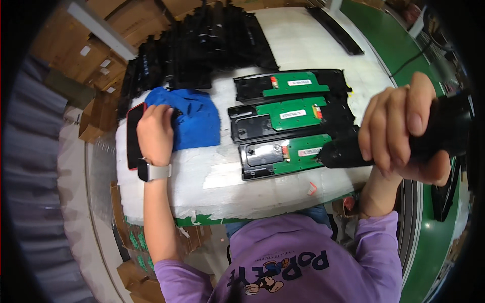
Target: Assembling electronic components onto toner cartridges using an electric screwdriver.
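My right hand [396,126] is wrapped round a black power screwdriver [348,152]. Its narrow end reaches the right part of the nearest green circuit board [298,160], which sits in a black plastic housing [260,151]. Two similar housings lie beyond it, with a middle board [283,115] and a far board [303,87]. On the left, my left hand [155,132] rests at the edge of a blue cloth [199,123], fingers bent and drawn together beside small dark bits. Whatever is between those fingertips is hidden.
A phone [133,136] with a red edge lies beside my left hand. Many black plastic parts [202,45] are piled at the far left. One long black part [336,31] lies far right. Cardboard boxes [76,48] stand left of the white-covered table [227,189]; a green surface [371,25] runs along the right.
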### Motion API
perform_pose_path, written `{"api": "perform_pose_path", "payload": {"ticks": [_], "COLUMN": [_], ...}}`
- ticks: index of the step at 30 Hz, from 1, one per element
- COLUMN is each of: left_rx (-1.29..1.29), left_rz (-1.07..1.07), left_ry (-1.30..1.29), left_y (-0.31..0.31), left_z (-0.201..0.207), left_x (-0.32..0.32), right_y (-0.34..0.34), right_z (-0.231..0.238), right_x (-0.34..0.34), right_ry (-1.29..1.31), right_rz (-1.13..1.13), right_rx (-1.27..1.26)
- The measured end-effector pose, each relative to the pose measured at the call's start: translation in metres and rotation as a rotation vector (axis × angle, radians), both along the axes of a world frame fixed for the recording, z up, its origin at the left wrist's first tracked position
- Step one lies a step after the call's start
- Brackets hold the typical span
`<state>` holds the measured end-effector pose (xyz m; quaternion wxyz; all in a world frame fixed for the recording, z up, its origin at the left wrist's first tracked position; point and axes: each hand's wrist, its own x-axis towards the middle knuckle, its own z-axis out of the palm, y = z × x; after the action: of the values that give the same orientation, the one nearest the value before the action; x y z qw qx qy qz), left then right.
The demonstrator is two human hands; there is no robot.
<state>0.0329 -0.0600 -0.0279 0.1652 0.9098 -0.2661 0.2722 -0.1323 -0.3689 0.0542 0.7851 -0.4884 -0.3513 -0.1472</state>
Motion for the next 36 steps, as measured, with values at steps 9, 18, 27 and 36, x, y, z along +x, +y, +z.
{"api": "perform_pose_path", "payload": {"ticks": [9,18,27,36], "left_rx": [-1.247,-1.263,-0.922,-0.765], "left_rz": [-0.377,-0.763,-0.744,-0.7], "left_ry": [1.055,1.747,1.513,1.401], "left_y": [-0.016,-0.094,-0.098,-0.097], "left_z": [0.013,0.011,0.01,0.014], "left_x": [-0.013,-0.067,-0.087,-0.09], "right_y": [-0.004,-0.004,0.004,0.009], "right_z": [0.013,0.006,0.002,-0.002], "right_x": [0.002,-0.002,-0.003,-0.002], "right_ry": [0.012,-0.074,-0.118,-0.082], "right_rz": [-0.058,-0.107,-0.158,-0.15], "right_rx": [-0.123,0.039,0.245,0.189]}}
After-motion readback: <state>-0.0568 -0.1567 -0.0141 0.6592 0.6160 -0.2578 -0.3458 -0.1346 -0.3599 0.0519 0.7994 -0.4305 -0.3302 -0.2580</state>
